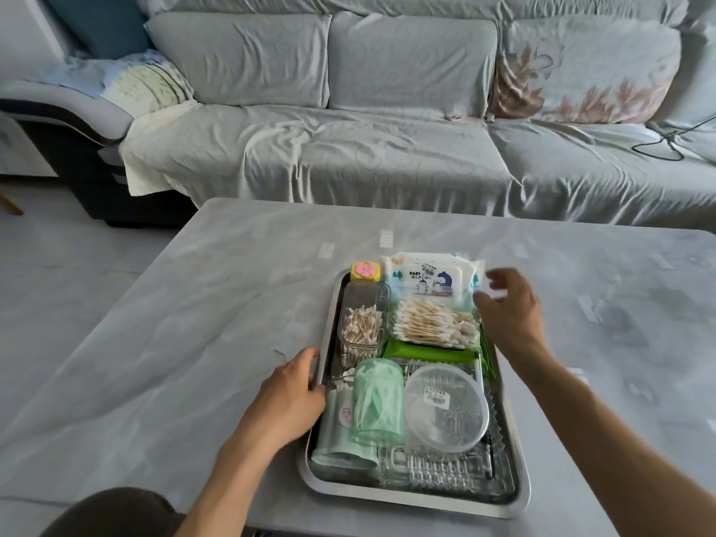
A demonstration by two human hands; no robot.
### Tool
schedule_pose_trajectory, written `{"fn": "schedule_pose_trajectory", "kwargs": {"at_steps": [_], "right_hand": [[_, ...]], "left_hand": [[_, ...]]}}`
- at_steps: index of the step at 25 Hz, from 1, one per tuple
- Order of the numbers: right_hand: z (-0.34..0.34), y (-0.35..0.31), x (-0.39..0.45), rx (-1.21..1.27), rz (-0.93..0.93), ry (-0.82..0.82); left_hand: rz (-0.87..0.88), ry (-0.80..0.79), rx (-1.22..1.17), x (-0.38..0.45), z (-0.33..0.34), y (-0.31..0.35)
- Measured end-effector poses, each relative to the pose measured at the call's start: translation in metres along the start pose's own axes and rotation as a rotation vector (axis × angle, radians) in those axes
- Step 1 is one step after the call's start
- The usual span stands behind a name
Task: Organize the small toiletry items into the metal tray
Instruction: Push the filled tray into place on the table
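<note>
your left hand (pixel 288 397) rests on the left rim of the metal tray (pixel 507 451), thumb along the edge and fingers curled loosely against its outer wall, so it steadies the tray; whether the fingers actually hook under the rim you cannot tell. your right hand (pixel 507 304) hovers above the tray's far right corner, blurred, fingers spread and slightly bent with nothing between them, just beside the right end of the wet wipes pack (pixel 430 279). the tray sits on the grey marbled table (pixel 193 304), near its front edge, between your two forearms. in it you have one wipes pack across the far end, with "baby" readable on its blue-and-white lid beside a penguin drawing and some chinese characters too small to read; one small yellow box with a pink flower (pixel 365 272) at the far left corner; one clear tub of cotton swabs (pixel 363 323) below it; one loose bag of cotton swabs (pixel 434 321) to its right; one green flat packet (pixel 430 353) under that bag; one mint tube of floss picks (pixel 377 405); one round clear container (pixel 445 406) with a small barcode sticker, its print unreadable; one pale green pouch (pixel 337 424) touching your left fingers; and one clear ribbed case (pixel 434 468) along the near edge. a grey covered sofa (pixel 387 110) stands beyond the table.
</note>
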State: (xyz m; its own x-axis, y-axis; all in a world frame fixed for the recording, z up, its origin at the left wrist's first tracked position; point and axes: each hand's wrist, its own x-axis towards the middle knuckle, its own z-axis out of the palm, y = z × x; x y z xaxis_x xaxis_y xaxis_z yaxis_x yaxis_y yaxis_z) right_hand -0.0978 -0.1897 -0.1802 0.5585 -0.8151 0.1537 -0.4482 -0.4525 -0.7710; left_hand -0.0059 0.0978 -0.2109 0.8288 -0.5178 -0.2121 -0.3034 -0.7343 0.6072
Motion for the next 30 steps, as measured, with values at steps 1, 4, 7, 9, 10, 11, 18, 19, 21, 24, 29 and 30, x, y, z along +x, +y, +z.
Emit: {"fn": "schedule_pose_trajectory", "kwargs": {"at_steps": [1, 4, 7, 9, 10, 11, 18, 19, 21, 24, 29, 30], "right_hand": [[-0.005, 0.008, -0.013, -0.032, 0.038, -0.019], [-0.014, 0.034, -0.046, -0.207, 0.195, -0.260], [-0.012, 0.047, -0.054, -0.200, 0.219, -0.355], [-0.017, 0.048, -0.057, -0.151, 0.199, -0.365], [-0.020, 0.048, -0.060, -0.115, 0.205, -0.376], [-0.021, 0.048, -0.063, -0.069, 0.216, -0.391], [0.046, -0.018, -0.106, 0.255, 0.276, -0.622], [0.059, -0.030, -0.112, 0.280, 0.278, -0.642], [0.088, -0.048, -0.120, 0.305, 0.280, -0.674], [0.118, -0.067, -0.129, 0.346, 0.287, -0.673], [0.141, -0.094, -0.145, 0.455, 0.312, -0.730], [0.145, -0.097, -0.145, 0.455, 0.316, -0.723]], "left_hand": [[-0.022, 0.003, 0.015, 0.001, -0.001, 0.000], [-0.082, 0.018, 0.027, 0.006, 0.000, -0.003], [-0.117, 0.000, -0.114, 0.006, 0.004, -0.009], [-0.128, -0.014, -0.255, 0.001, 0.005, -0.007], [-0.131, -0.025, -0.298, -0.001, 0.004, -0.007], [-0.135, -0.032, -0.320, -0.003, 0.002, -0.007], [-0.260, 0.109, -0.382, -0.014, -0.072, -0.081], [-0.282, 0.096, -0.383, -0.015, -0.087, -0.095], [-0.328, 0.045, -0.357, -0.023, -0.117, -0.128], [-0.413, -0.051, -0.381, -0.042, -0.147, -0.168], [-0.450, 0.161, -0.425, -0.045, -0.155, -0.202], [-0.451, 0.213, -0.432, -0.044, -0.154, -0.202]]}}
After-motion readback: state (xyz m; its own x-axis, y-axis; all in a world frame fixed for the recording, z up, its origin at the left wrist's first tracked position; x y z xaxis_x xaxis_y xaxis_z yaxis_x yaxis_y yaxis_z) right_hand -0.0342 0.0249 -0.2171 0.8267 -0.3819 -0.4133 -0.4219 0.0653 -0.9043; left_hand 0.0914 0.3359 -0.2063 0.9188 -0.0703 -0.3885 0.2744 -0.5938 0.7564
